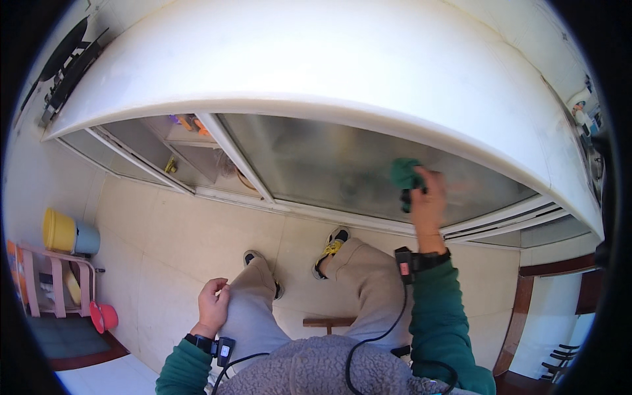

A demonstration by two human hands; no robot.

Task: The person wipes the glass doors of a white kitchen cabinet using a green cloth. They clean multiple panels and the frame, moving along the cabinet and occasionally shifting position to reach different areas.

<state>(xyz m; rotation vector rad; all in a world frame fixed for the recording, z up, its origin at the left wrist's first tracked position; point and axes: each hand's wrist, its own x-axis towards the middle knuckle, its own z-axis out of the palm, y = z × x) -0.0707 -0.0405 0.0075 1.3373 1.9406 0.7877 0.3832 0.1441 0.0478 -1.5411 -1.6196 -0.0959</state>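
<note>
My right hand (429, 195) grips a green cloth (405, 171) and holds it at the frosted glass sliding door (326, 163) of a low cabinet. Some dark material hangs below the green part by my fingers; its kind is unclear. The hand and the cloth are slightly blurred. On my left thigh rests my left hand (213, 302), its fingers loosely curled together with nothing seen in them. Left of the frosted door, an open section shows cabinet shelves (192, 144) with orange and purple items on them.
Above the doors juts a white countertop (316, 54), with a black gas stove (74, 74) at its left end. Yellow (59, 230) and blue (87, 238) buckets stand on a pink rack (59, 286); a red bucket (103, 317) is below. A wooden stool part (328, 322) shows between my legs.
</note>
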